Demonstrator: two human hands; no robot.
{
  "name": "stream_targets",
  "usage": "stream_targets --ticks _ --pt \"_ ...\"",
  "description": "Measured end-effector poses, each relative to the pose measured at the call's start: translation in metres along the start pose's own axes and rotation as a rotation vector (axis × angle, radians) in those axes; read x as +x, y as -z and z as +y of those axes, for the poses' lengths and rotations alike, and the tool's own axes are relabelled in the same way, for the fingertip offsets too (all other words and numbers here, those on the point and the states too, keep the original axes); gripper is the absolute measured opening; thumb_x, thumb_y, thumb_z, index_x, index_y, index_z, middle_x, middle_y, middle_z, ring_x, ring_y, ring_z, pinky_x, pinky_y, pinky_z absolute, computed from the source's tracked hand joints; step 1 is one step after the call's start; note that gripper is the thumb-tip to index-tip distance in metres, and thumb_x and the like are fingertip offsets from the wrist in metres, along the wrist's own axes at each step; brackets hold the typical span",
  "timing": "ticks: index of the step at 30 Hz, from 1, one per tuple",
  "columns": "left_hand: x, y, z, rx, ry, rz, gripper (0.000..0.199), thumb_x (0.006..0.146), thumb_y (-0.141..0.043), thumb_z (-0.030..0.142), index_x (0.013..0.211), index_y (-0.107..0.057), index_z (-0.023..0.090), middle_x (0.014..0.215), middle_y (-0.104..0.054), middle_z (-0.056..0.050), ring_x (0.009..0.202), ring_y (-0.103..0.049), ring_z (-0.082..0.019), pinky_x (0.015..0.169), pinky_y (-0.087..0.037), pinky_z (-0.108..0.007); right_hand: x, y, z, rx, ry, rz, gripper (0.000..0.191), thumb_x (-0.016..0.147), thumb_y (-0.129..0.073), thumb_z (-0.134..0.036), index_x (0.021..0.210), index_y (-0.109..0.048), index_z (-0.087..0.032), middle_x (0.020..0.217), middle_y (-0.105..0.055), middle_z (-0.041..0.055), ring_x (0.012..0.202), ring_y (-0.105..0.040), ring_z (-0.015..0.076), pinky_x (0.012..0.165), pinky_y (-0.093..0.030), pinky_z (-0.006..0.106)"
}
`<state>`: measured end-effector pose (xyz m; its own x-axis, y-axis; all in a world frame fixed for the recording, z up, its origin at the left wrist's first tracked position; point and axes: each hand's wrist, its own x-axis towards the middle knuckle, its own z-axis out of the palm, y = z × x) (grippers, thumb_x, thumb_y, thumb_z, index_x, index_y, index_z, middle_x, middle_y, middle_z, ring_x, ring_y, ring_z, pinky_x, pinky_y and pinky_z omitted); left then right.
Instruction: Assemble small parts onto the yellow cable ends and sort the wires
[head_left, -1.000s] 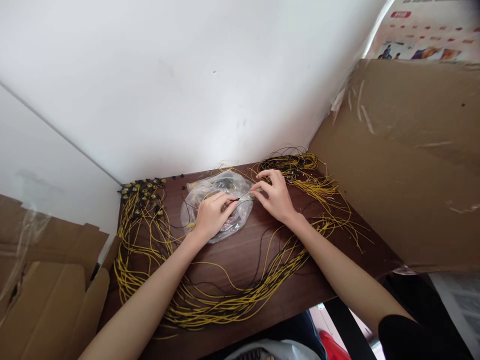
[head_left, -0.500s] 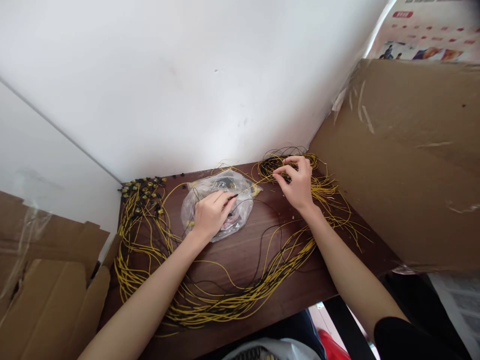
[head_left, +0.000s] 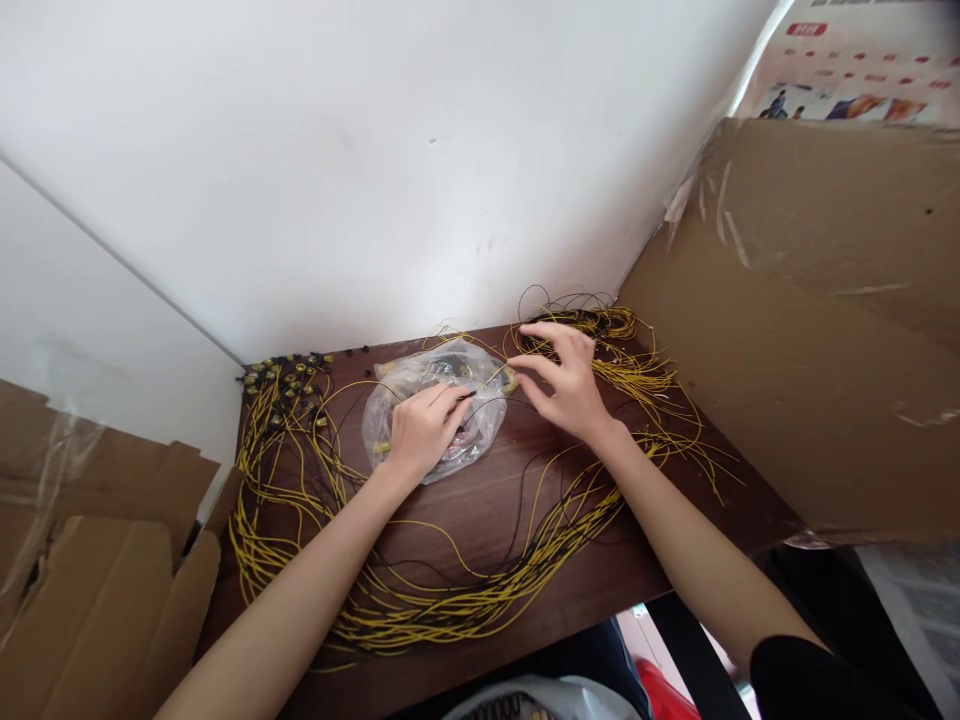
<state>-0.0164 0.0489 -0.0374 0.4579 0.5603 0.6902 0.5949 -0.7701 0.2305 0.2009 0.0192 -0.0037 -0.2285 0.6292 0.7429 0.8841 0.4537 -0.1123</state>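
My left hand (head_left: 426, 428) is closed in a pinch over the clear plastic bag (head_left: 487, 440). Between its thumb and forefinger sits a small black piece (head_left: 468, 395), too small to make out in detail. From it a thin yellow wire (head_left: 492, 378) slants up to the right. My right hand (head_left: 561, 382) has its thumb and one finger close together at that wire, with another finger raised above. Under the left hand, the bag holds dark and yellow parts, partly hidden.
A long bundle of yellow and black wires (head_left: 450, 615) curves along the front of the brown table (head_left: 480, 520). Small yellow-and-black connectors (head_left: 289, 385) cluster at the left. Coiled wires (head_left: 619, 325) lie at the back right. Cardboard (head_left: 810, 330) stands at the right, a white wall (head_left: 420, 200) behind.
My right hand has come left and slightly down along the yellow wire, closer to my left hand. My left hand has stayed nearly in place.
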Motion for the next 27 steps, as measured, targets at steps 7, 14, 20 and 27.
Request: stream_targets --ticks 7,14,20,27 --pt "0.0 0.001 0.001 -0.009 -0.049 -0.018 0.019 0.088 -0.05 0.029 0.09 -0.066 0.017 0.072 -0.065 -0.002 0.065 -0.06 -0.012 0.06 -0.043 -0.022 -0.006 -0.014 -0.014 0.233 0.11 -0.227 0.016 0.089 -0.049 -0.027 0.098 -0.062 -0.022 0.092 -0.063 0.0043 0.092 -0.053 0.0177 0.086 -0.036 0.037" --pt "0.001 0.001 0.003 0.008 -0.06 -0.042 0.018 0.087 -0.052 0.029 0.091 -0.066 0.017 0.074 -0.066 -0.002 0.068 -0.059 -0.013 0.064 -0.043 -0.023 -0.003 -0.012 -0.005 0.213 0.067 -0.284 0.017 0.091 -0.045 -0.025 0.085 -0.06 -0.019 0.083 -0.061 0.0052 0.084 -0.05 0.0184 0.078 -0.037 0.034" --pt "0.001 0.001 0.002 0.0 -0.028 -0.016 0.018 0.087 -0.052 0.027 0.091 -0.066 0.017 0.073 -0.066 -0.002 0.069 -0.059 -0.013 0.062 -0.042 -0.022 -0.001 -0.006 0.012 0.193 0.018 -0.251 0.013 0.09 -0.048 -0.022 0.082 -0.057 -0.019 0.081 -0.059 0.0036 0.082 -0.05 0.0176 0.077 -0.036 0.033" --pt "0.0 0.001 0.001 -0.011 0.012 -0.007 0.019 0.087 -0.051 0.028 0.092 -0.066 0.017 0.074 -0.066 -0.002 0.068 -0.06 -0.012 0.061 -0.043 -0.022 -0.002 0.0 0.031 0.099 -0.071 -0.143 0.014 0.089 -0.047 -0.025 0.08 -0.056 -0.02 0.082 -0.059 0.0037 0.083 -0.051 0.019 0.076 -0.035 0.034"
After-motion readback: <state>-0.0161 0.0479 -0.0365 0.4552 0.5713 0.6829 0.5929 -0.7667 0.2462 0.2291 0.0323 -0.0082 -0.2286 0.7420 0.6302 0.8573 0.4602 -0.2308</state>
